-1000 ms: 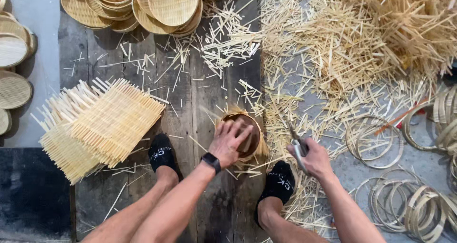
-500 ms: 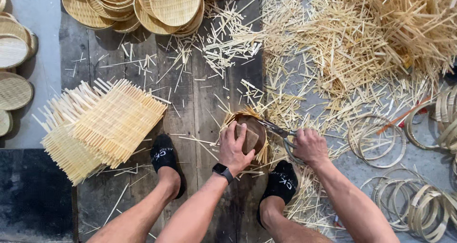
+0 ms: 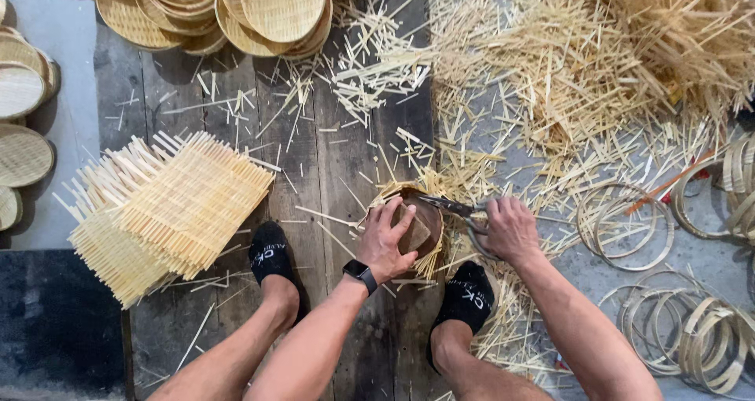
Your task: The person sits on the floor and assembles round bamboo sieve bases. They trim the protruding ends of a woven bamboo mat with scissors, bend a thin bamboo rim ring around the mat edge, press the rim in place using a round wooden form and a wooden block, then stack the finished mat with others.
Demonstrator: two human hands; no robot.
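On the dark wooden floor planks (image 3: pixel 330 181), between the person's two black-socked feet, sits a small round woven bamboo piece over a brown round mould (image 3: pixel 429 216). All places below are given relative to this mould.

Left hand (image 3: pixel 387 240): palm down on top of the mould, fingers (image 3: pixel 401 216) spread apart and pressing flat on a small wooden block (image 3: pixel 415 232) that lies on the weave. A black wristwatch (image 3: pixel 360 273) is on that wrist.

Right hand (image 3: pixel 511 228): just to the right of the mould, fingers curled together through the handles of a pair of metal scissors (image 3: pixel 456 208). The blades point left and reach the mould's upper right rim, among the loose strip ends sticking out there. Cannot tell whether the blades are apart or together.

Left foot (image 3: pixel 270 253) lies left of the mould; right foot (image 3: pixel 468 295) just below and right of it.

Further left: a stack of square woven bamboo mats (image 3: pixel 169 212) with untrimmed ends. Above, well apart: stacked round finished bamboo trays (image 3: pixel 236 8). Above and right: a large heap of bamboo strip offcuts (image 3: pixel 598 63). Right and lower right: loose bamboo hoops (image 3: pixel 629 228) on the grey floor. Short cut strips are scattered all around the mould.
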